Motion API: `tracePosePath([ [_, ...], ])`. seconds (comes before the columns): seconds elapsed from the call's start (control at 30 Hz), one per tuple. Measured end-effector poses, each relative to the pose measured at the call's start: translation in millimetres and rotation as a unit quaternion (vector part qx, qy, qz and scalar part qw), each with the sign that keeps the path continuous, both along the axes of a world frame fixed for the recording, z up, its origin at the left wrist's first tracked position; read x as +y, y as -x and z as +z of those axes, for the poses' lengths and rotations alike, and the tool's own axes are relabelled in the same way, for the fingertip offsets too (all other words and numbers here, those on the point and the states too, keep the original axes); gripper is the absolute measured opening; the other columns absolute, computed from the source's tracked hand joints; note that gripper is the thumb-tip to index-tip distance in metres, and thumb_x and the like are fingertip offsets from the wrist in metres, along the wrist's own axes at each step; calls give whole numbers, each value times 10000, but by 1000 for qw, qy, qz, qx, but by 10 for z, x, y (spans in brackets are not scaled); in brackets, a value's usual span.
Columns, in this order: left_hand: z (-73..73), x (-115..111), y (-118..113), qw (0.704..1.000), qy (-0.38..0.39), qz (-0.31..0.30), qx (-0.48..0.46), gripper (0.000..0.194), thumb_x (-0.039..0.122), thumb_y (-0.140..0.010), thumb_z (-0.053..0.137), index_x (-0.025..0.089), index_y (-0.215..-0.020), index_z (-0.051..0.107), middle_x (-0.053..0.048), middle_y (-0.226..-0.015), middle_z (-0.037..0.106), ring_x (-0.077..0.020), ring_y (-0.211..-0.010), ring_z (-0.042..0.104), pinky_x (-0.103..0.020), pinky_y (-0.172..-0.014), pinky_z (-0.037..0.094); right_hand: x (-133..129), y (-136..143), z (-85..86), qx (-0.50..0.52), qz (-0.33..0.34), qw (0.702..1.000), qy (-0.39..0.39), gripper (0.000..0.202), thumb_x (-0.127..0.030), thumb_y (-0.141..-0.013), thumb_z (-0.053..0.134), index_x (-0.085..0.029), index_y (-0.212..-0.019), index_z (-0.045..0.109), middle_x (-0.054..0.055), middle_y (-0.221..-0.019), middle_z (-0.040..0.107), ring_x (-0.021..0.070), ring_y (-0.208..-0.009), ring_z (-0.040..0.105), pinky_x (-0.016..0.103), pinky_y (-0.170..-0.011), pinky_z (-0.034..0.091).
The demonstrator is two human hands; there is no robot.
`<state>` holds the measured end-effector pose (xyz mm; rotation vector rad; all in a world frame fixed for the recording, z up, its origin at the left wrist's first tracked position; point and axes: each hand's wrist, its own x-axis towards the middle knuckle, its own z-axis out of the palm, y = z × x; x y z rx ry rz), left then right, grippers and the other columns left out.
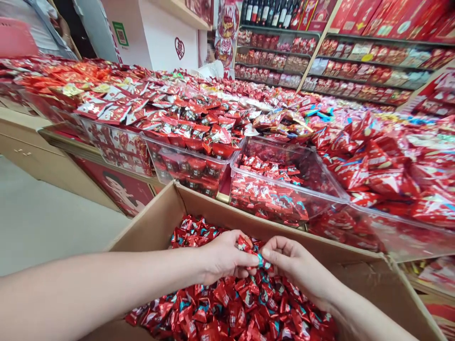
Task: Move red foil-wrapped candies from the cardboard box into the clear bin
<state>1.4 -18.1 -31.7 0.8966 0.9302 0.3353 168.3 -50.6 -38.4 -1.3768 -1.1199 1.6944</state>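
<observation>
Sweet, small, red-and-teal foil wrapper (263, 262): below frame centre, between both hands; long axis unclear. Left hand (227, 255): on its left, pinching it. Right hand (296, 260): right, fingertips touching; grip uncertain. Below: brown cardboard box (220, 218), similar sweets.

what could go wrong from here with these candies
The wrapped candy at the fingertips of the left hand and right hand could slip and be lost among the similar red-wrapped candies in the cardboard box. Also, the red packets heaped above the rim of the clear plastic bin on the right might spill if bumped.
</observation>
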Motion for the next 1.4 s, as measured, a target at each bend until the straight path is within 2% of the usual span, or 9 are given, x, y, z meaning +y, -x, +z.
tracePosePath([
  [0.17, 14, 33, -3, 992, -109, 26, 59, 250, 222, -581, 597, 165, -743, 416, 56, -567, 466, -57, -493, 432, -211, -516, 349, -4, 56, 78, -4, 69, 998, -8, 292, -289, -603, 685, -138, -672, 445, -49, -554, 474, 42, -471, 375, 160, -437, 288],
  [0.37, 135, 46, 15, 995, -92, 24, 14, 243, 230, -610, 571, 166, -775, 403, 45, -581, 482, -61, -495, 444, -204, -510, 336, -21, 124, 143, 36, 79, 994, -59, 334, -330, -636, 651, -171, -710, 367, -59, -593, 414, 49, -513, 357, 160, -460, 263],
  [0.53, 135, 43, 71, 995, -10, 62, -76, 274, 409, -703, 468, 184, -832, 381, 12, -785, 474, -72, -542, 515, -207, -512, 336, -110, -17, 629, -111, 112, 972, -173, 272, -302, -760, 511, -216, -976, 371, -14, -707, 464, 100, -616, 435, 210, -548, 353],
  [0.63, 108, 47, 90, 995, 11, 69, -68, 318, 441, -695, 463, 198, -876, 366, 15, -800, 449, -71, -516, 516, -210, -507, 338, -40, -172, 1136, -241, 77, 923, -290, 374, -298, -805, 430, -256, -1157, 314, 27, -770, 504, 142, -697, 488, 242, -588, 399],
  [0.73, 106, 30, 89, 997, 17, 66, -36, 397, 478, -662, 494, 211, -924, 361, 4, -848, 440, -61, -515, 508, -208, -508, 343, 239, -294, 1559, -427, 11, 815, -392, 337, -278, -765, 475, -238, -1098, 442, 39, -729, 523, 154, -629, 500, 264, -540, 395],
  [0.8, 112, 9, 86, 998, 20, 57, -17, 431, 487, -646, 514, 208, -938, 365, -7, -870, 436, -58, -529, 506, -205, -512, 347, 496, -333, 1696, -533, -6, 757, -378, 235, -221, -728, 512, -212, -961, 539, 42, -727, 548, 162, -621, 514, 284, -557, 396],
  [0.87, 114, -14, 84, 999, 12, 43, -7, 426, 489, -655, 510, 197, -934, 374, -13, -869, 432, -55, -540, 505, -198, -510, 344, 744, -342, 1705, -587, 23, 742, -323, 167, -165, -687, 545, -191, -850, 575, 38, -738, 573, 168, -636, 535, 292, -588, 406],
  [1.07, 98, -35, 74, 999, -38, 0, 3, 386, 500, -690, 475, 179, -887, 392, 11, -800, 423, -46, -518, 501, -178, -472, 323, 1122, -328, 1416, -542, 181, 809, -139, 110, -92, -635, 535, -179, -702, 542, -10, -609, 592, 118, -471, 549, 208, -434, 424],
  [1.4, 255, 42, 78, 995, 0, 4, -99, 358, 132, -611, 539, 161, -937, 394, -26, -853, 501, -112, -646, 571, -208, -537, 374, 1110, -162, 1315, -659, 260, 686, -168, 221, 25, -498, 520, -146, -369, 464, -17, -375, 449, 72, -370, 402, 197, -382, 251],
])
